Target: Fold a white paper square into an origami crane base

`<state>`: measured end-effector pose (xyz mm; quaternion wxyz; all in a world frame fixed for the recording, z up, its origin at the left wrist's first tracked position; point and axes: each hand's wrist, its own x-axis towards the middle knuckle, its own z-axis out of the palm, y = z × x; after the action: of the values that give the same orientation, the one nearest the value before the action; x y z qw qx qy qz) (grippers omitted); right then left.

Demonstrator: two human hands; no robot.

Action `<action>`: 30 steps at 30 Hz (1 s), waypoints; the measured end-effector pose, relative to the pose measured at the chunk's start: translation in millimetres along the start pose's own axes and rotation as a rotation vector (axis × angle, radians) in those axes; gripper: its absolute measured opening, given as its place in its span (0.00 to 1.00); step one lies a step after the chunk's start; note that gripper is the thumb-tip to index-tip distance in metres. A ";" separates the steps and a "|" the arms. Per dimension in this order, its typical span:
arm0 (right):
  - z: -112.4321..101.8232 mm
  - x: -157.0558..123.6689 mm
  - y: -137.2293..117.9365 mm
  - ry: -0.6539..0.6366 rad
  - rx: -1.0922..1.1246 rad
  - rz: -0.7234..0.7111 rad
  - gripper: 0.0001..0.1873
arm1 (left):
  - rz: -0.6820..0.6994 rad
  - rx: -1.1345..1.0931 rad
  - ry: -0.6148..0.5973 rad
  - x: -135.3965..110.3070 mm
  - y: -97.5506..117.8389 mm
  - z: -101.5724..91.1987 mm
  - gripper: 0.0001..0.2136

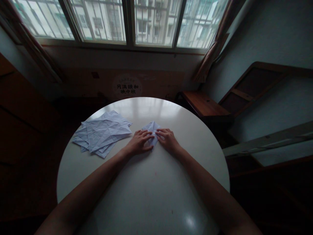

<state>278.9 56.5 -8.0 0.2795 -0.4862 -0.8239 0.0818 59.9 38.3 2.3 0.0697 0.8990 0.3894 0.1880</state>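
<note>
A small folded piece of white paper (pixel 151 128) lies near the middle of a round white table (pixel 146 182). My left hand (pixel 140 142) rests on its left side with the fingers laid flat and pressing down. My right hand (pixel 166 138) presses its right side the same way, fingertips nearly meeting those of the left. Part of the folded paper is hidden beneath both hands.
A loose stack of creased white paper sheets (pixel 102 133) lies on the table to the left of my hands. A wooden bench or side table (pixel 205 105) stands to the right behind the table. Windows (pixel 127 19) with curtains run along the far wall.
</note>
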 end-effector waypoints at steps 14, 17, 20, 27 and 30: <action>0.2 -0.1 0.4 -0.005 -0.001 -0.006 0.14 | 0.007 0.002 0.004 -0.3 -1.3 1.6 0.23; -0.2 -0.6 0.2 -0.001 0.001 -0.007 0.14 | 0.007 0.004 0.006 0.0 -0.7 1.1 0.22; -0.5 -0.6 -0.1 0.002 0.005 -0.002 0.14 | 0.002 0.005 0.008 0.7 -0.6 1.2 0.21; 0.2 -0.1 0.3 -0.003 -0.001 -0.007 0.14 | 0.007 0.011 0.021 0.6 -0.9 2.5 0.21; 0.2 -0.1 0.2 -0.004 -0.002 -0.004 0.14 | 0.008 0.014 0.017 0.6 0.3 1.3 0.21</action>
<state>279.0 56.6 -8.2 0.2775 -0.4847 -0.8255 0.0814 61.0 38.5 1.3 0.0595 0.8994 0.3875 0.1934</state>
